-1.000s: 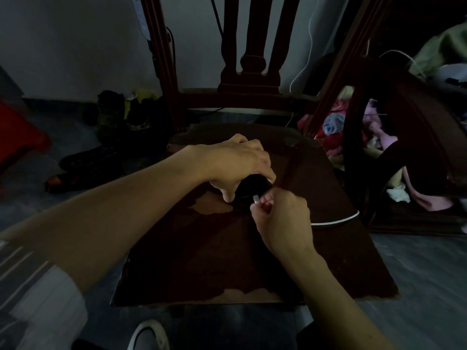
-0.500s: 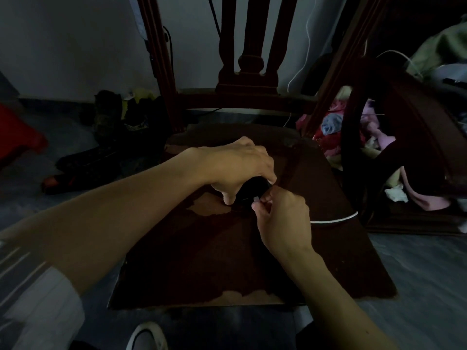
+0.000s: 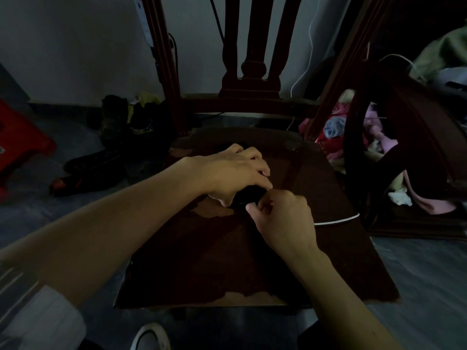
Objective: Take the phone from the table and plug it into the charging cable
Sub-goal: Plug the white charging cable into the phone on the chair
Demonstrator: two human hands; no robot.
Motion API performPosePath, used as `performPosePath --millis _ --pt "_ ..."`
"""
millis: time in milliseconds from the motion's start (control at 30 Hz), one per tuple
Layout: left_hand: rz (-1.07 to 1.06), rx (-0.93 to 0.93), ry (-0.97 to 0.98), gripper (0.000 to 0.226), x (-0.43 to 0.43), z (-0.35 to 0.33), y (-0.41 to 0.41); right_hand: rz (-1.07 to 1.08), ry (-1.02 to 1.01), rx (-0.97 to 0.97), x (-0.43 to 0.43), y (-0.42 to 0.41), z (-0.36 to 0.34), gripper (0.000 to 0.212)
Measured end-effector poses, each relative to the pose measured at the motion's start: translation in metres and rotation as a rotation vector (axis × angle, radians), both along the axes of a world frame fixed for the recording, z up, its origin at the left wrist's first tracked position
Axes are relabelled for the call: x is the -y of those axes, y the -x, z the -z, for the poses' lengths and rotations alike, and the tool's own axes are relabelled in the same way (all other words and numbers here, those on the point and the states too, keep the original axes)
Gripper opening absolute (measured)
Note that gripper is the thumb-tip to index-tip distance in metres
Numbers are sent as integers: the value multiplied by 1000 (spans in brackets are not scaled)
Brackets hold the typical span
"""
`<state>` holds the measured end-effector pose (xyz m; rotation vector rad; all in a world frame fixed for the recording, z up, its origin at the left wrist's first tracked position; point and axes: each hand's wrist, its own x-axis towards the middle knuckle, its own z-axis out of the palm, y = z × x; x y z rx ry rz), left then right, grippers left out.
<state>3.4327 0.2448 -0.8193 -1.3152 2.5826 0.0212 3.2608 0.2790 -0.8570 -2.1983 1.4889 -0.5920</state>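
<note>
A black phone (image 3: pixel 246 197) is held over the dark wooden chair seat (image 3: pixel 227 261), mostly covered by my left hand (image 3: pixel 235 173), which grips it from above. My right hand (image 3: pixel 283 218) is pinched on the end of a white charging cable (image 3: pixel 337 220) and presses against the phone's near end. The plug itself is hidden between my fingers and the phone. The cable runs right from my right hand to the seat's edge.
The chair's carved back (image 3: pixel 250 72) rises behind the seat. Dark boots (image 3: pixel 111 152) and a red stool (image 3: pixel 20 145) sit on the floor at left. A pile of clothes (image 3: pixel 353 137) and dark curved furniture (image 3: pixel 404 147) crowd the right side. A white shoe (image 3: pixel 150 337) is below.
My right hand has pushed the white plug in against the phone; the plug tip, visible a second ago, is now hidden. Both hands stayed over the seat's middle.
</note>
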Motion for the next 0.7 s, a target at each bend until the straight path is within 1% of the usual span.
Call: performPosePath --millis 67,133,200,233,267,333,400,467,533,633,700 --pt "-80 -57 -2 95 -4 2 -3 0 -19 32 5 4 0 19" --pt "-195 -161 -3 101 -10 2 -7 0 -11 69 9 8 0 14" --pt "-334 -317 0 102 -19 3 -13 7 -8 93 14 11 -1 8" --pt "-405 -402 12 100 -24 4 -16 13 -14 96 16 11 -1 11" --pt "-465 -471 39 95 -28 5 -18 15 -21 94 18 11 -1 18" --pt "-565 -552 103 83 -35 9 -21 0 -44 90 23 10 -3 34" --pt "-720 -616 113 75 -38 15 -19 -37 -58 73 26 7 -4 41" --pt "-875 -712 115 59 -41 21 -15 -70 -58 74 28 5 -6 37" --pt "-959 -802 122 46 -45 26 -9 -102 -61 91 29 2 -9 32" --pt "-982 -939 119 34 -50 30 1 -136 -78 123 29 1 -11 32" --pt "-996 -1012 87 34 -51 28 4 -138 -80 134 29 2 -10 33"
